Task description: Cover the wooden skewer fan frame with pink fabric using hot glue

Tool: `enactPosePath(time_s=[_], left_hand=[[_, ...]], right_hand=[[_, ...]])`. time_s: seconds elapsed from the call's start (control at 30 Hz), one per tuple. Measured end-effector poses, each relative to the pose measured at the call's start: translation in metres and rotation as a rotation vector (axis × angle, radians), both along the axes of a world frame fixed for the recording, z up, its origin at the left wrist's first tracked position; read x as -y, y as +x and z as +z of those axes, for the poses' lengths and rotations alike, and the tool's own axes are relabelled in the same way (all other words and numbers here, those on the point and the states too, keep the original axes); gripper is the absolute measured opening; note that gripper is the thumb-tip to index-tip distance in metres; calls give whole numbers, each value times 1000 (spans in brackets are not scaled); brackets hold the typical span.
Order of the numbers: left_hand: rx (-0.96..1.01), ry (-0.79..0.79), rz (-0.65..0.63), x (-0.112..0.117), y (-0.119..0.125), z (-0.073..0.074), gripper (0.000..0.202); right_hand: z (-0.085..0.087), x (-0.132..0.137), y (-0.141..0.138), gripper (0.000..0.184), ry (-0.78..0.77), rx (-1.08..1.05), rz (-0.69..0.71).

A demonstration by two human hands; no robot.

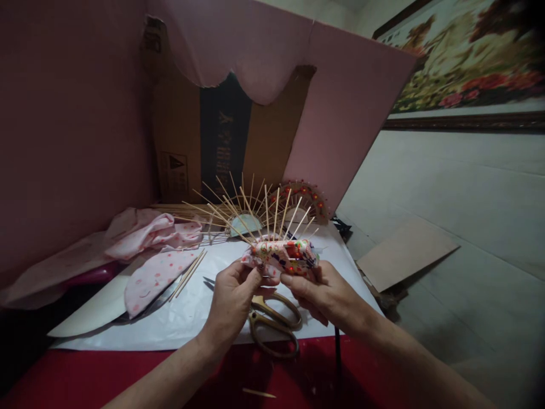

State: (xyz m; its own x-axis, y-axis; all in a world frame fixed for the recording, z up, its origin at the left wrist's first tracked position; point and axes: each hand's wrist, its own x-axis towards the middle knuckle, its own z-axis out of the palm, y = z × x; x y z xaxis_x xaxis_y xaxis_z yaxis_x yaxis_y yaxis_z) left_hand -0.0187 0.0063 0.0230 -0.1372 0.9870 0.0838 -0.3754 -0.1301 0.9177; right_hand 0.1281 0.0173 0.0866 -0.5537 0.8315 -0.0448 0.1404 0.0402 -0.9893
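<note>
A small bundle wrapped in floral and dotted cloth (284,258) is held up between both hands. My left hand (234,298) pinches its left end, and my right hand (317,289) grips the right end from below. Thin wooden sticks (276,213) fan upward behind the bundle's top edge; I cannot tell which of them are fixed to it. Below the hands lie scissors (275,326) with gold-coloured handles, partly hidden by my left hand. Farther back stands a half-round piece (244,225) with sticks radiating from it.
Pink dotted cloth (149,230), a cut dotted piece (155,281) and loose sticks (187,276) lie on the left of the white sheet (200,318). A red-beaded fan shape (315,196) leans near the cardboard box (272,136). One short stick (259,392) rests on the red surface (149,378).
</note>
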Motion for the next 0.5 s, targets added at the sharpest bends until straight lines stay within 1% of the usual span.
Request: enactPosePath(time_s=[0.13,0.5], left_hand=[[-12,2,8,0,0,0,15],[12,1,18,0,1,1,19]], right_hand=[[-1,-1,2,40,25,40,26],[2,0,7,35,73,64,11]])
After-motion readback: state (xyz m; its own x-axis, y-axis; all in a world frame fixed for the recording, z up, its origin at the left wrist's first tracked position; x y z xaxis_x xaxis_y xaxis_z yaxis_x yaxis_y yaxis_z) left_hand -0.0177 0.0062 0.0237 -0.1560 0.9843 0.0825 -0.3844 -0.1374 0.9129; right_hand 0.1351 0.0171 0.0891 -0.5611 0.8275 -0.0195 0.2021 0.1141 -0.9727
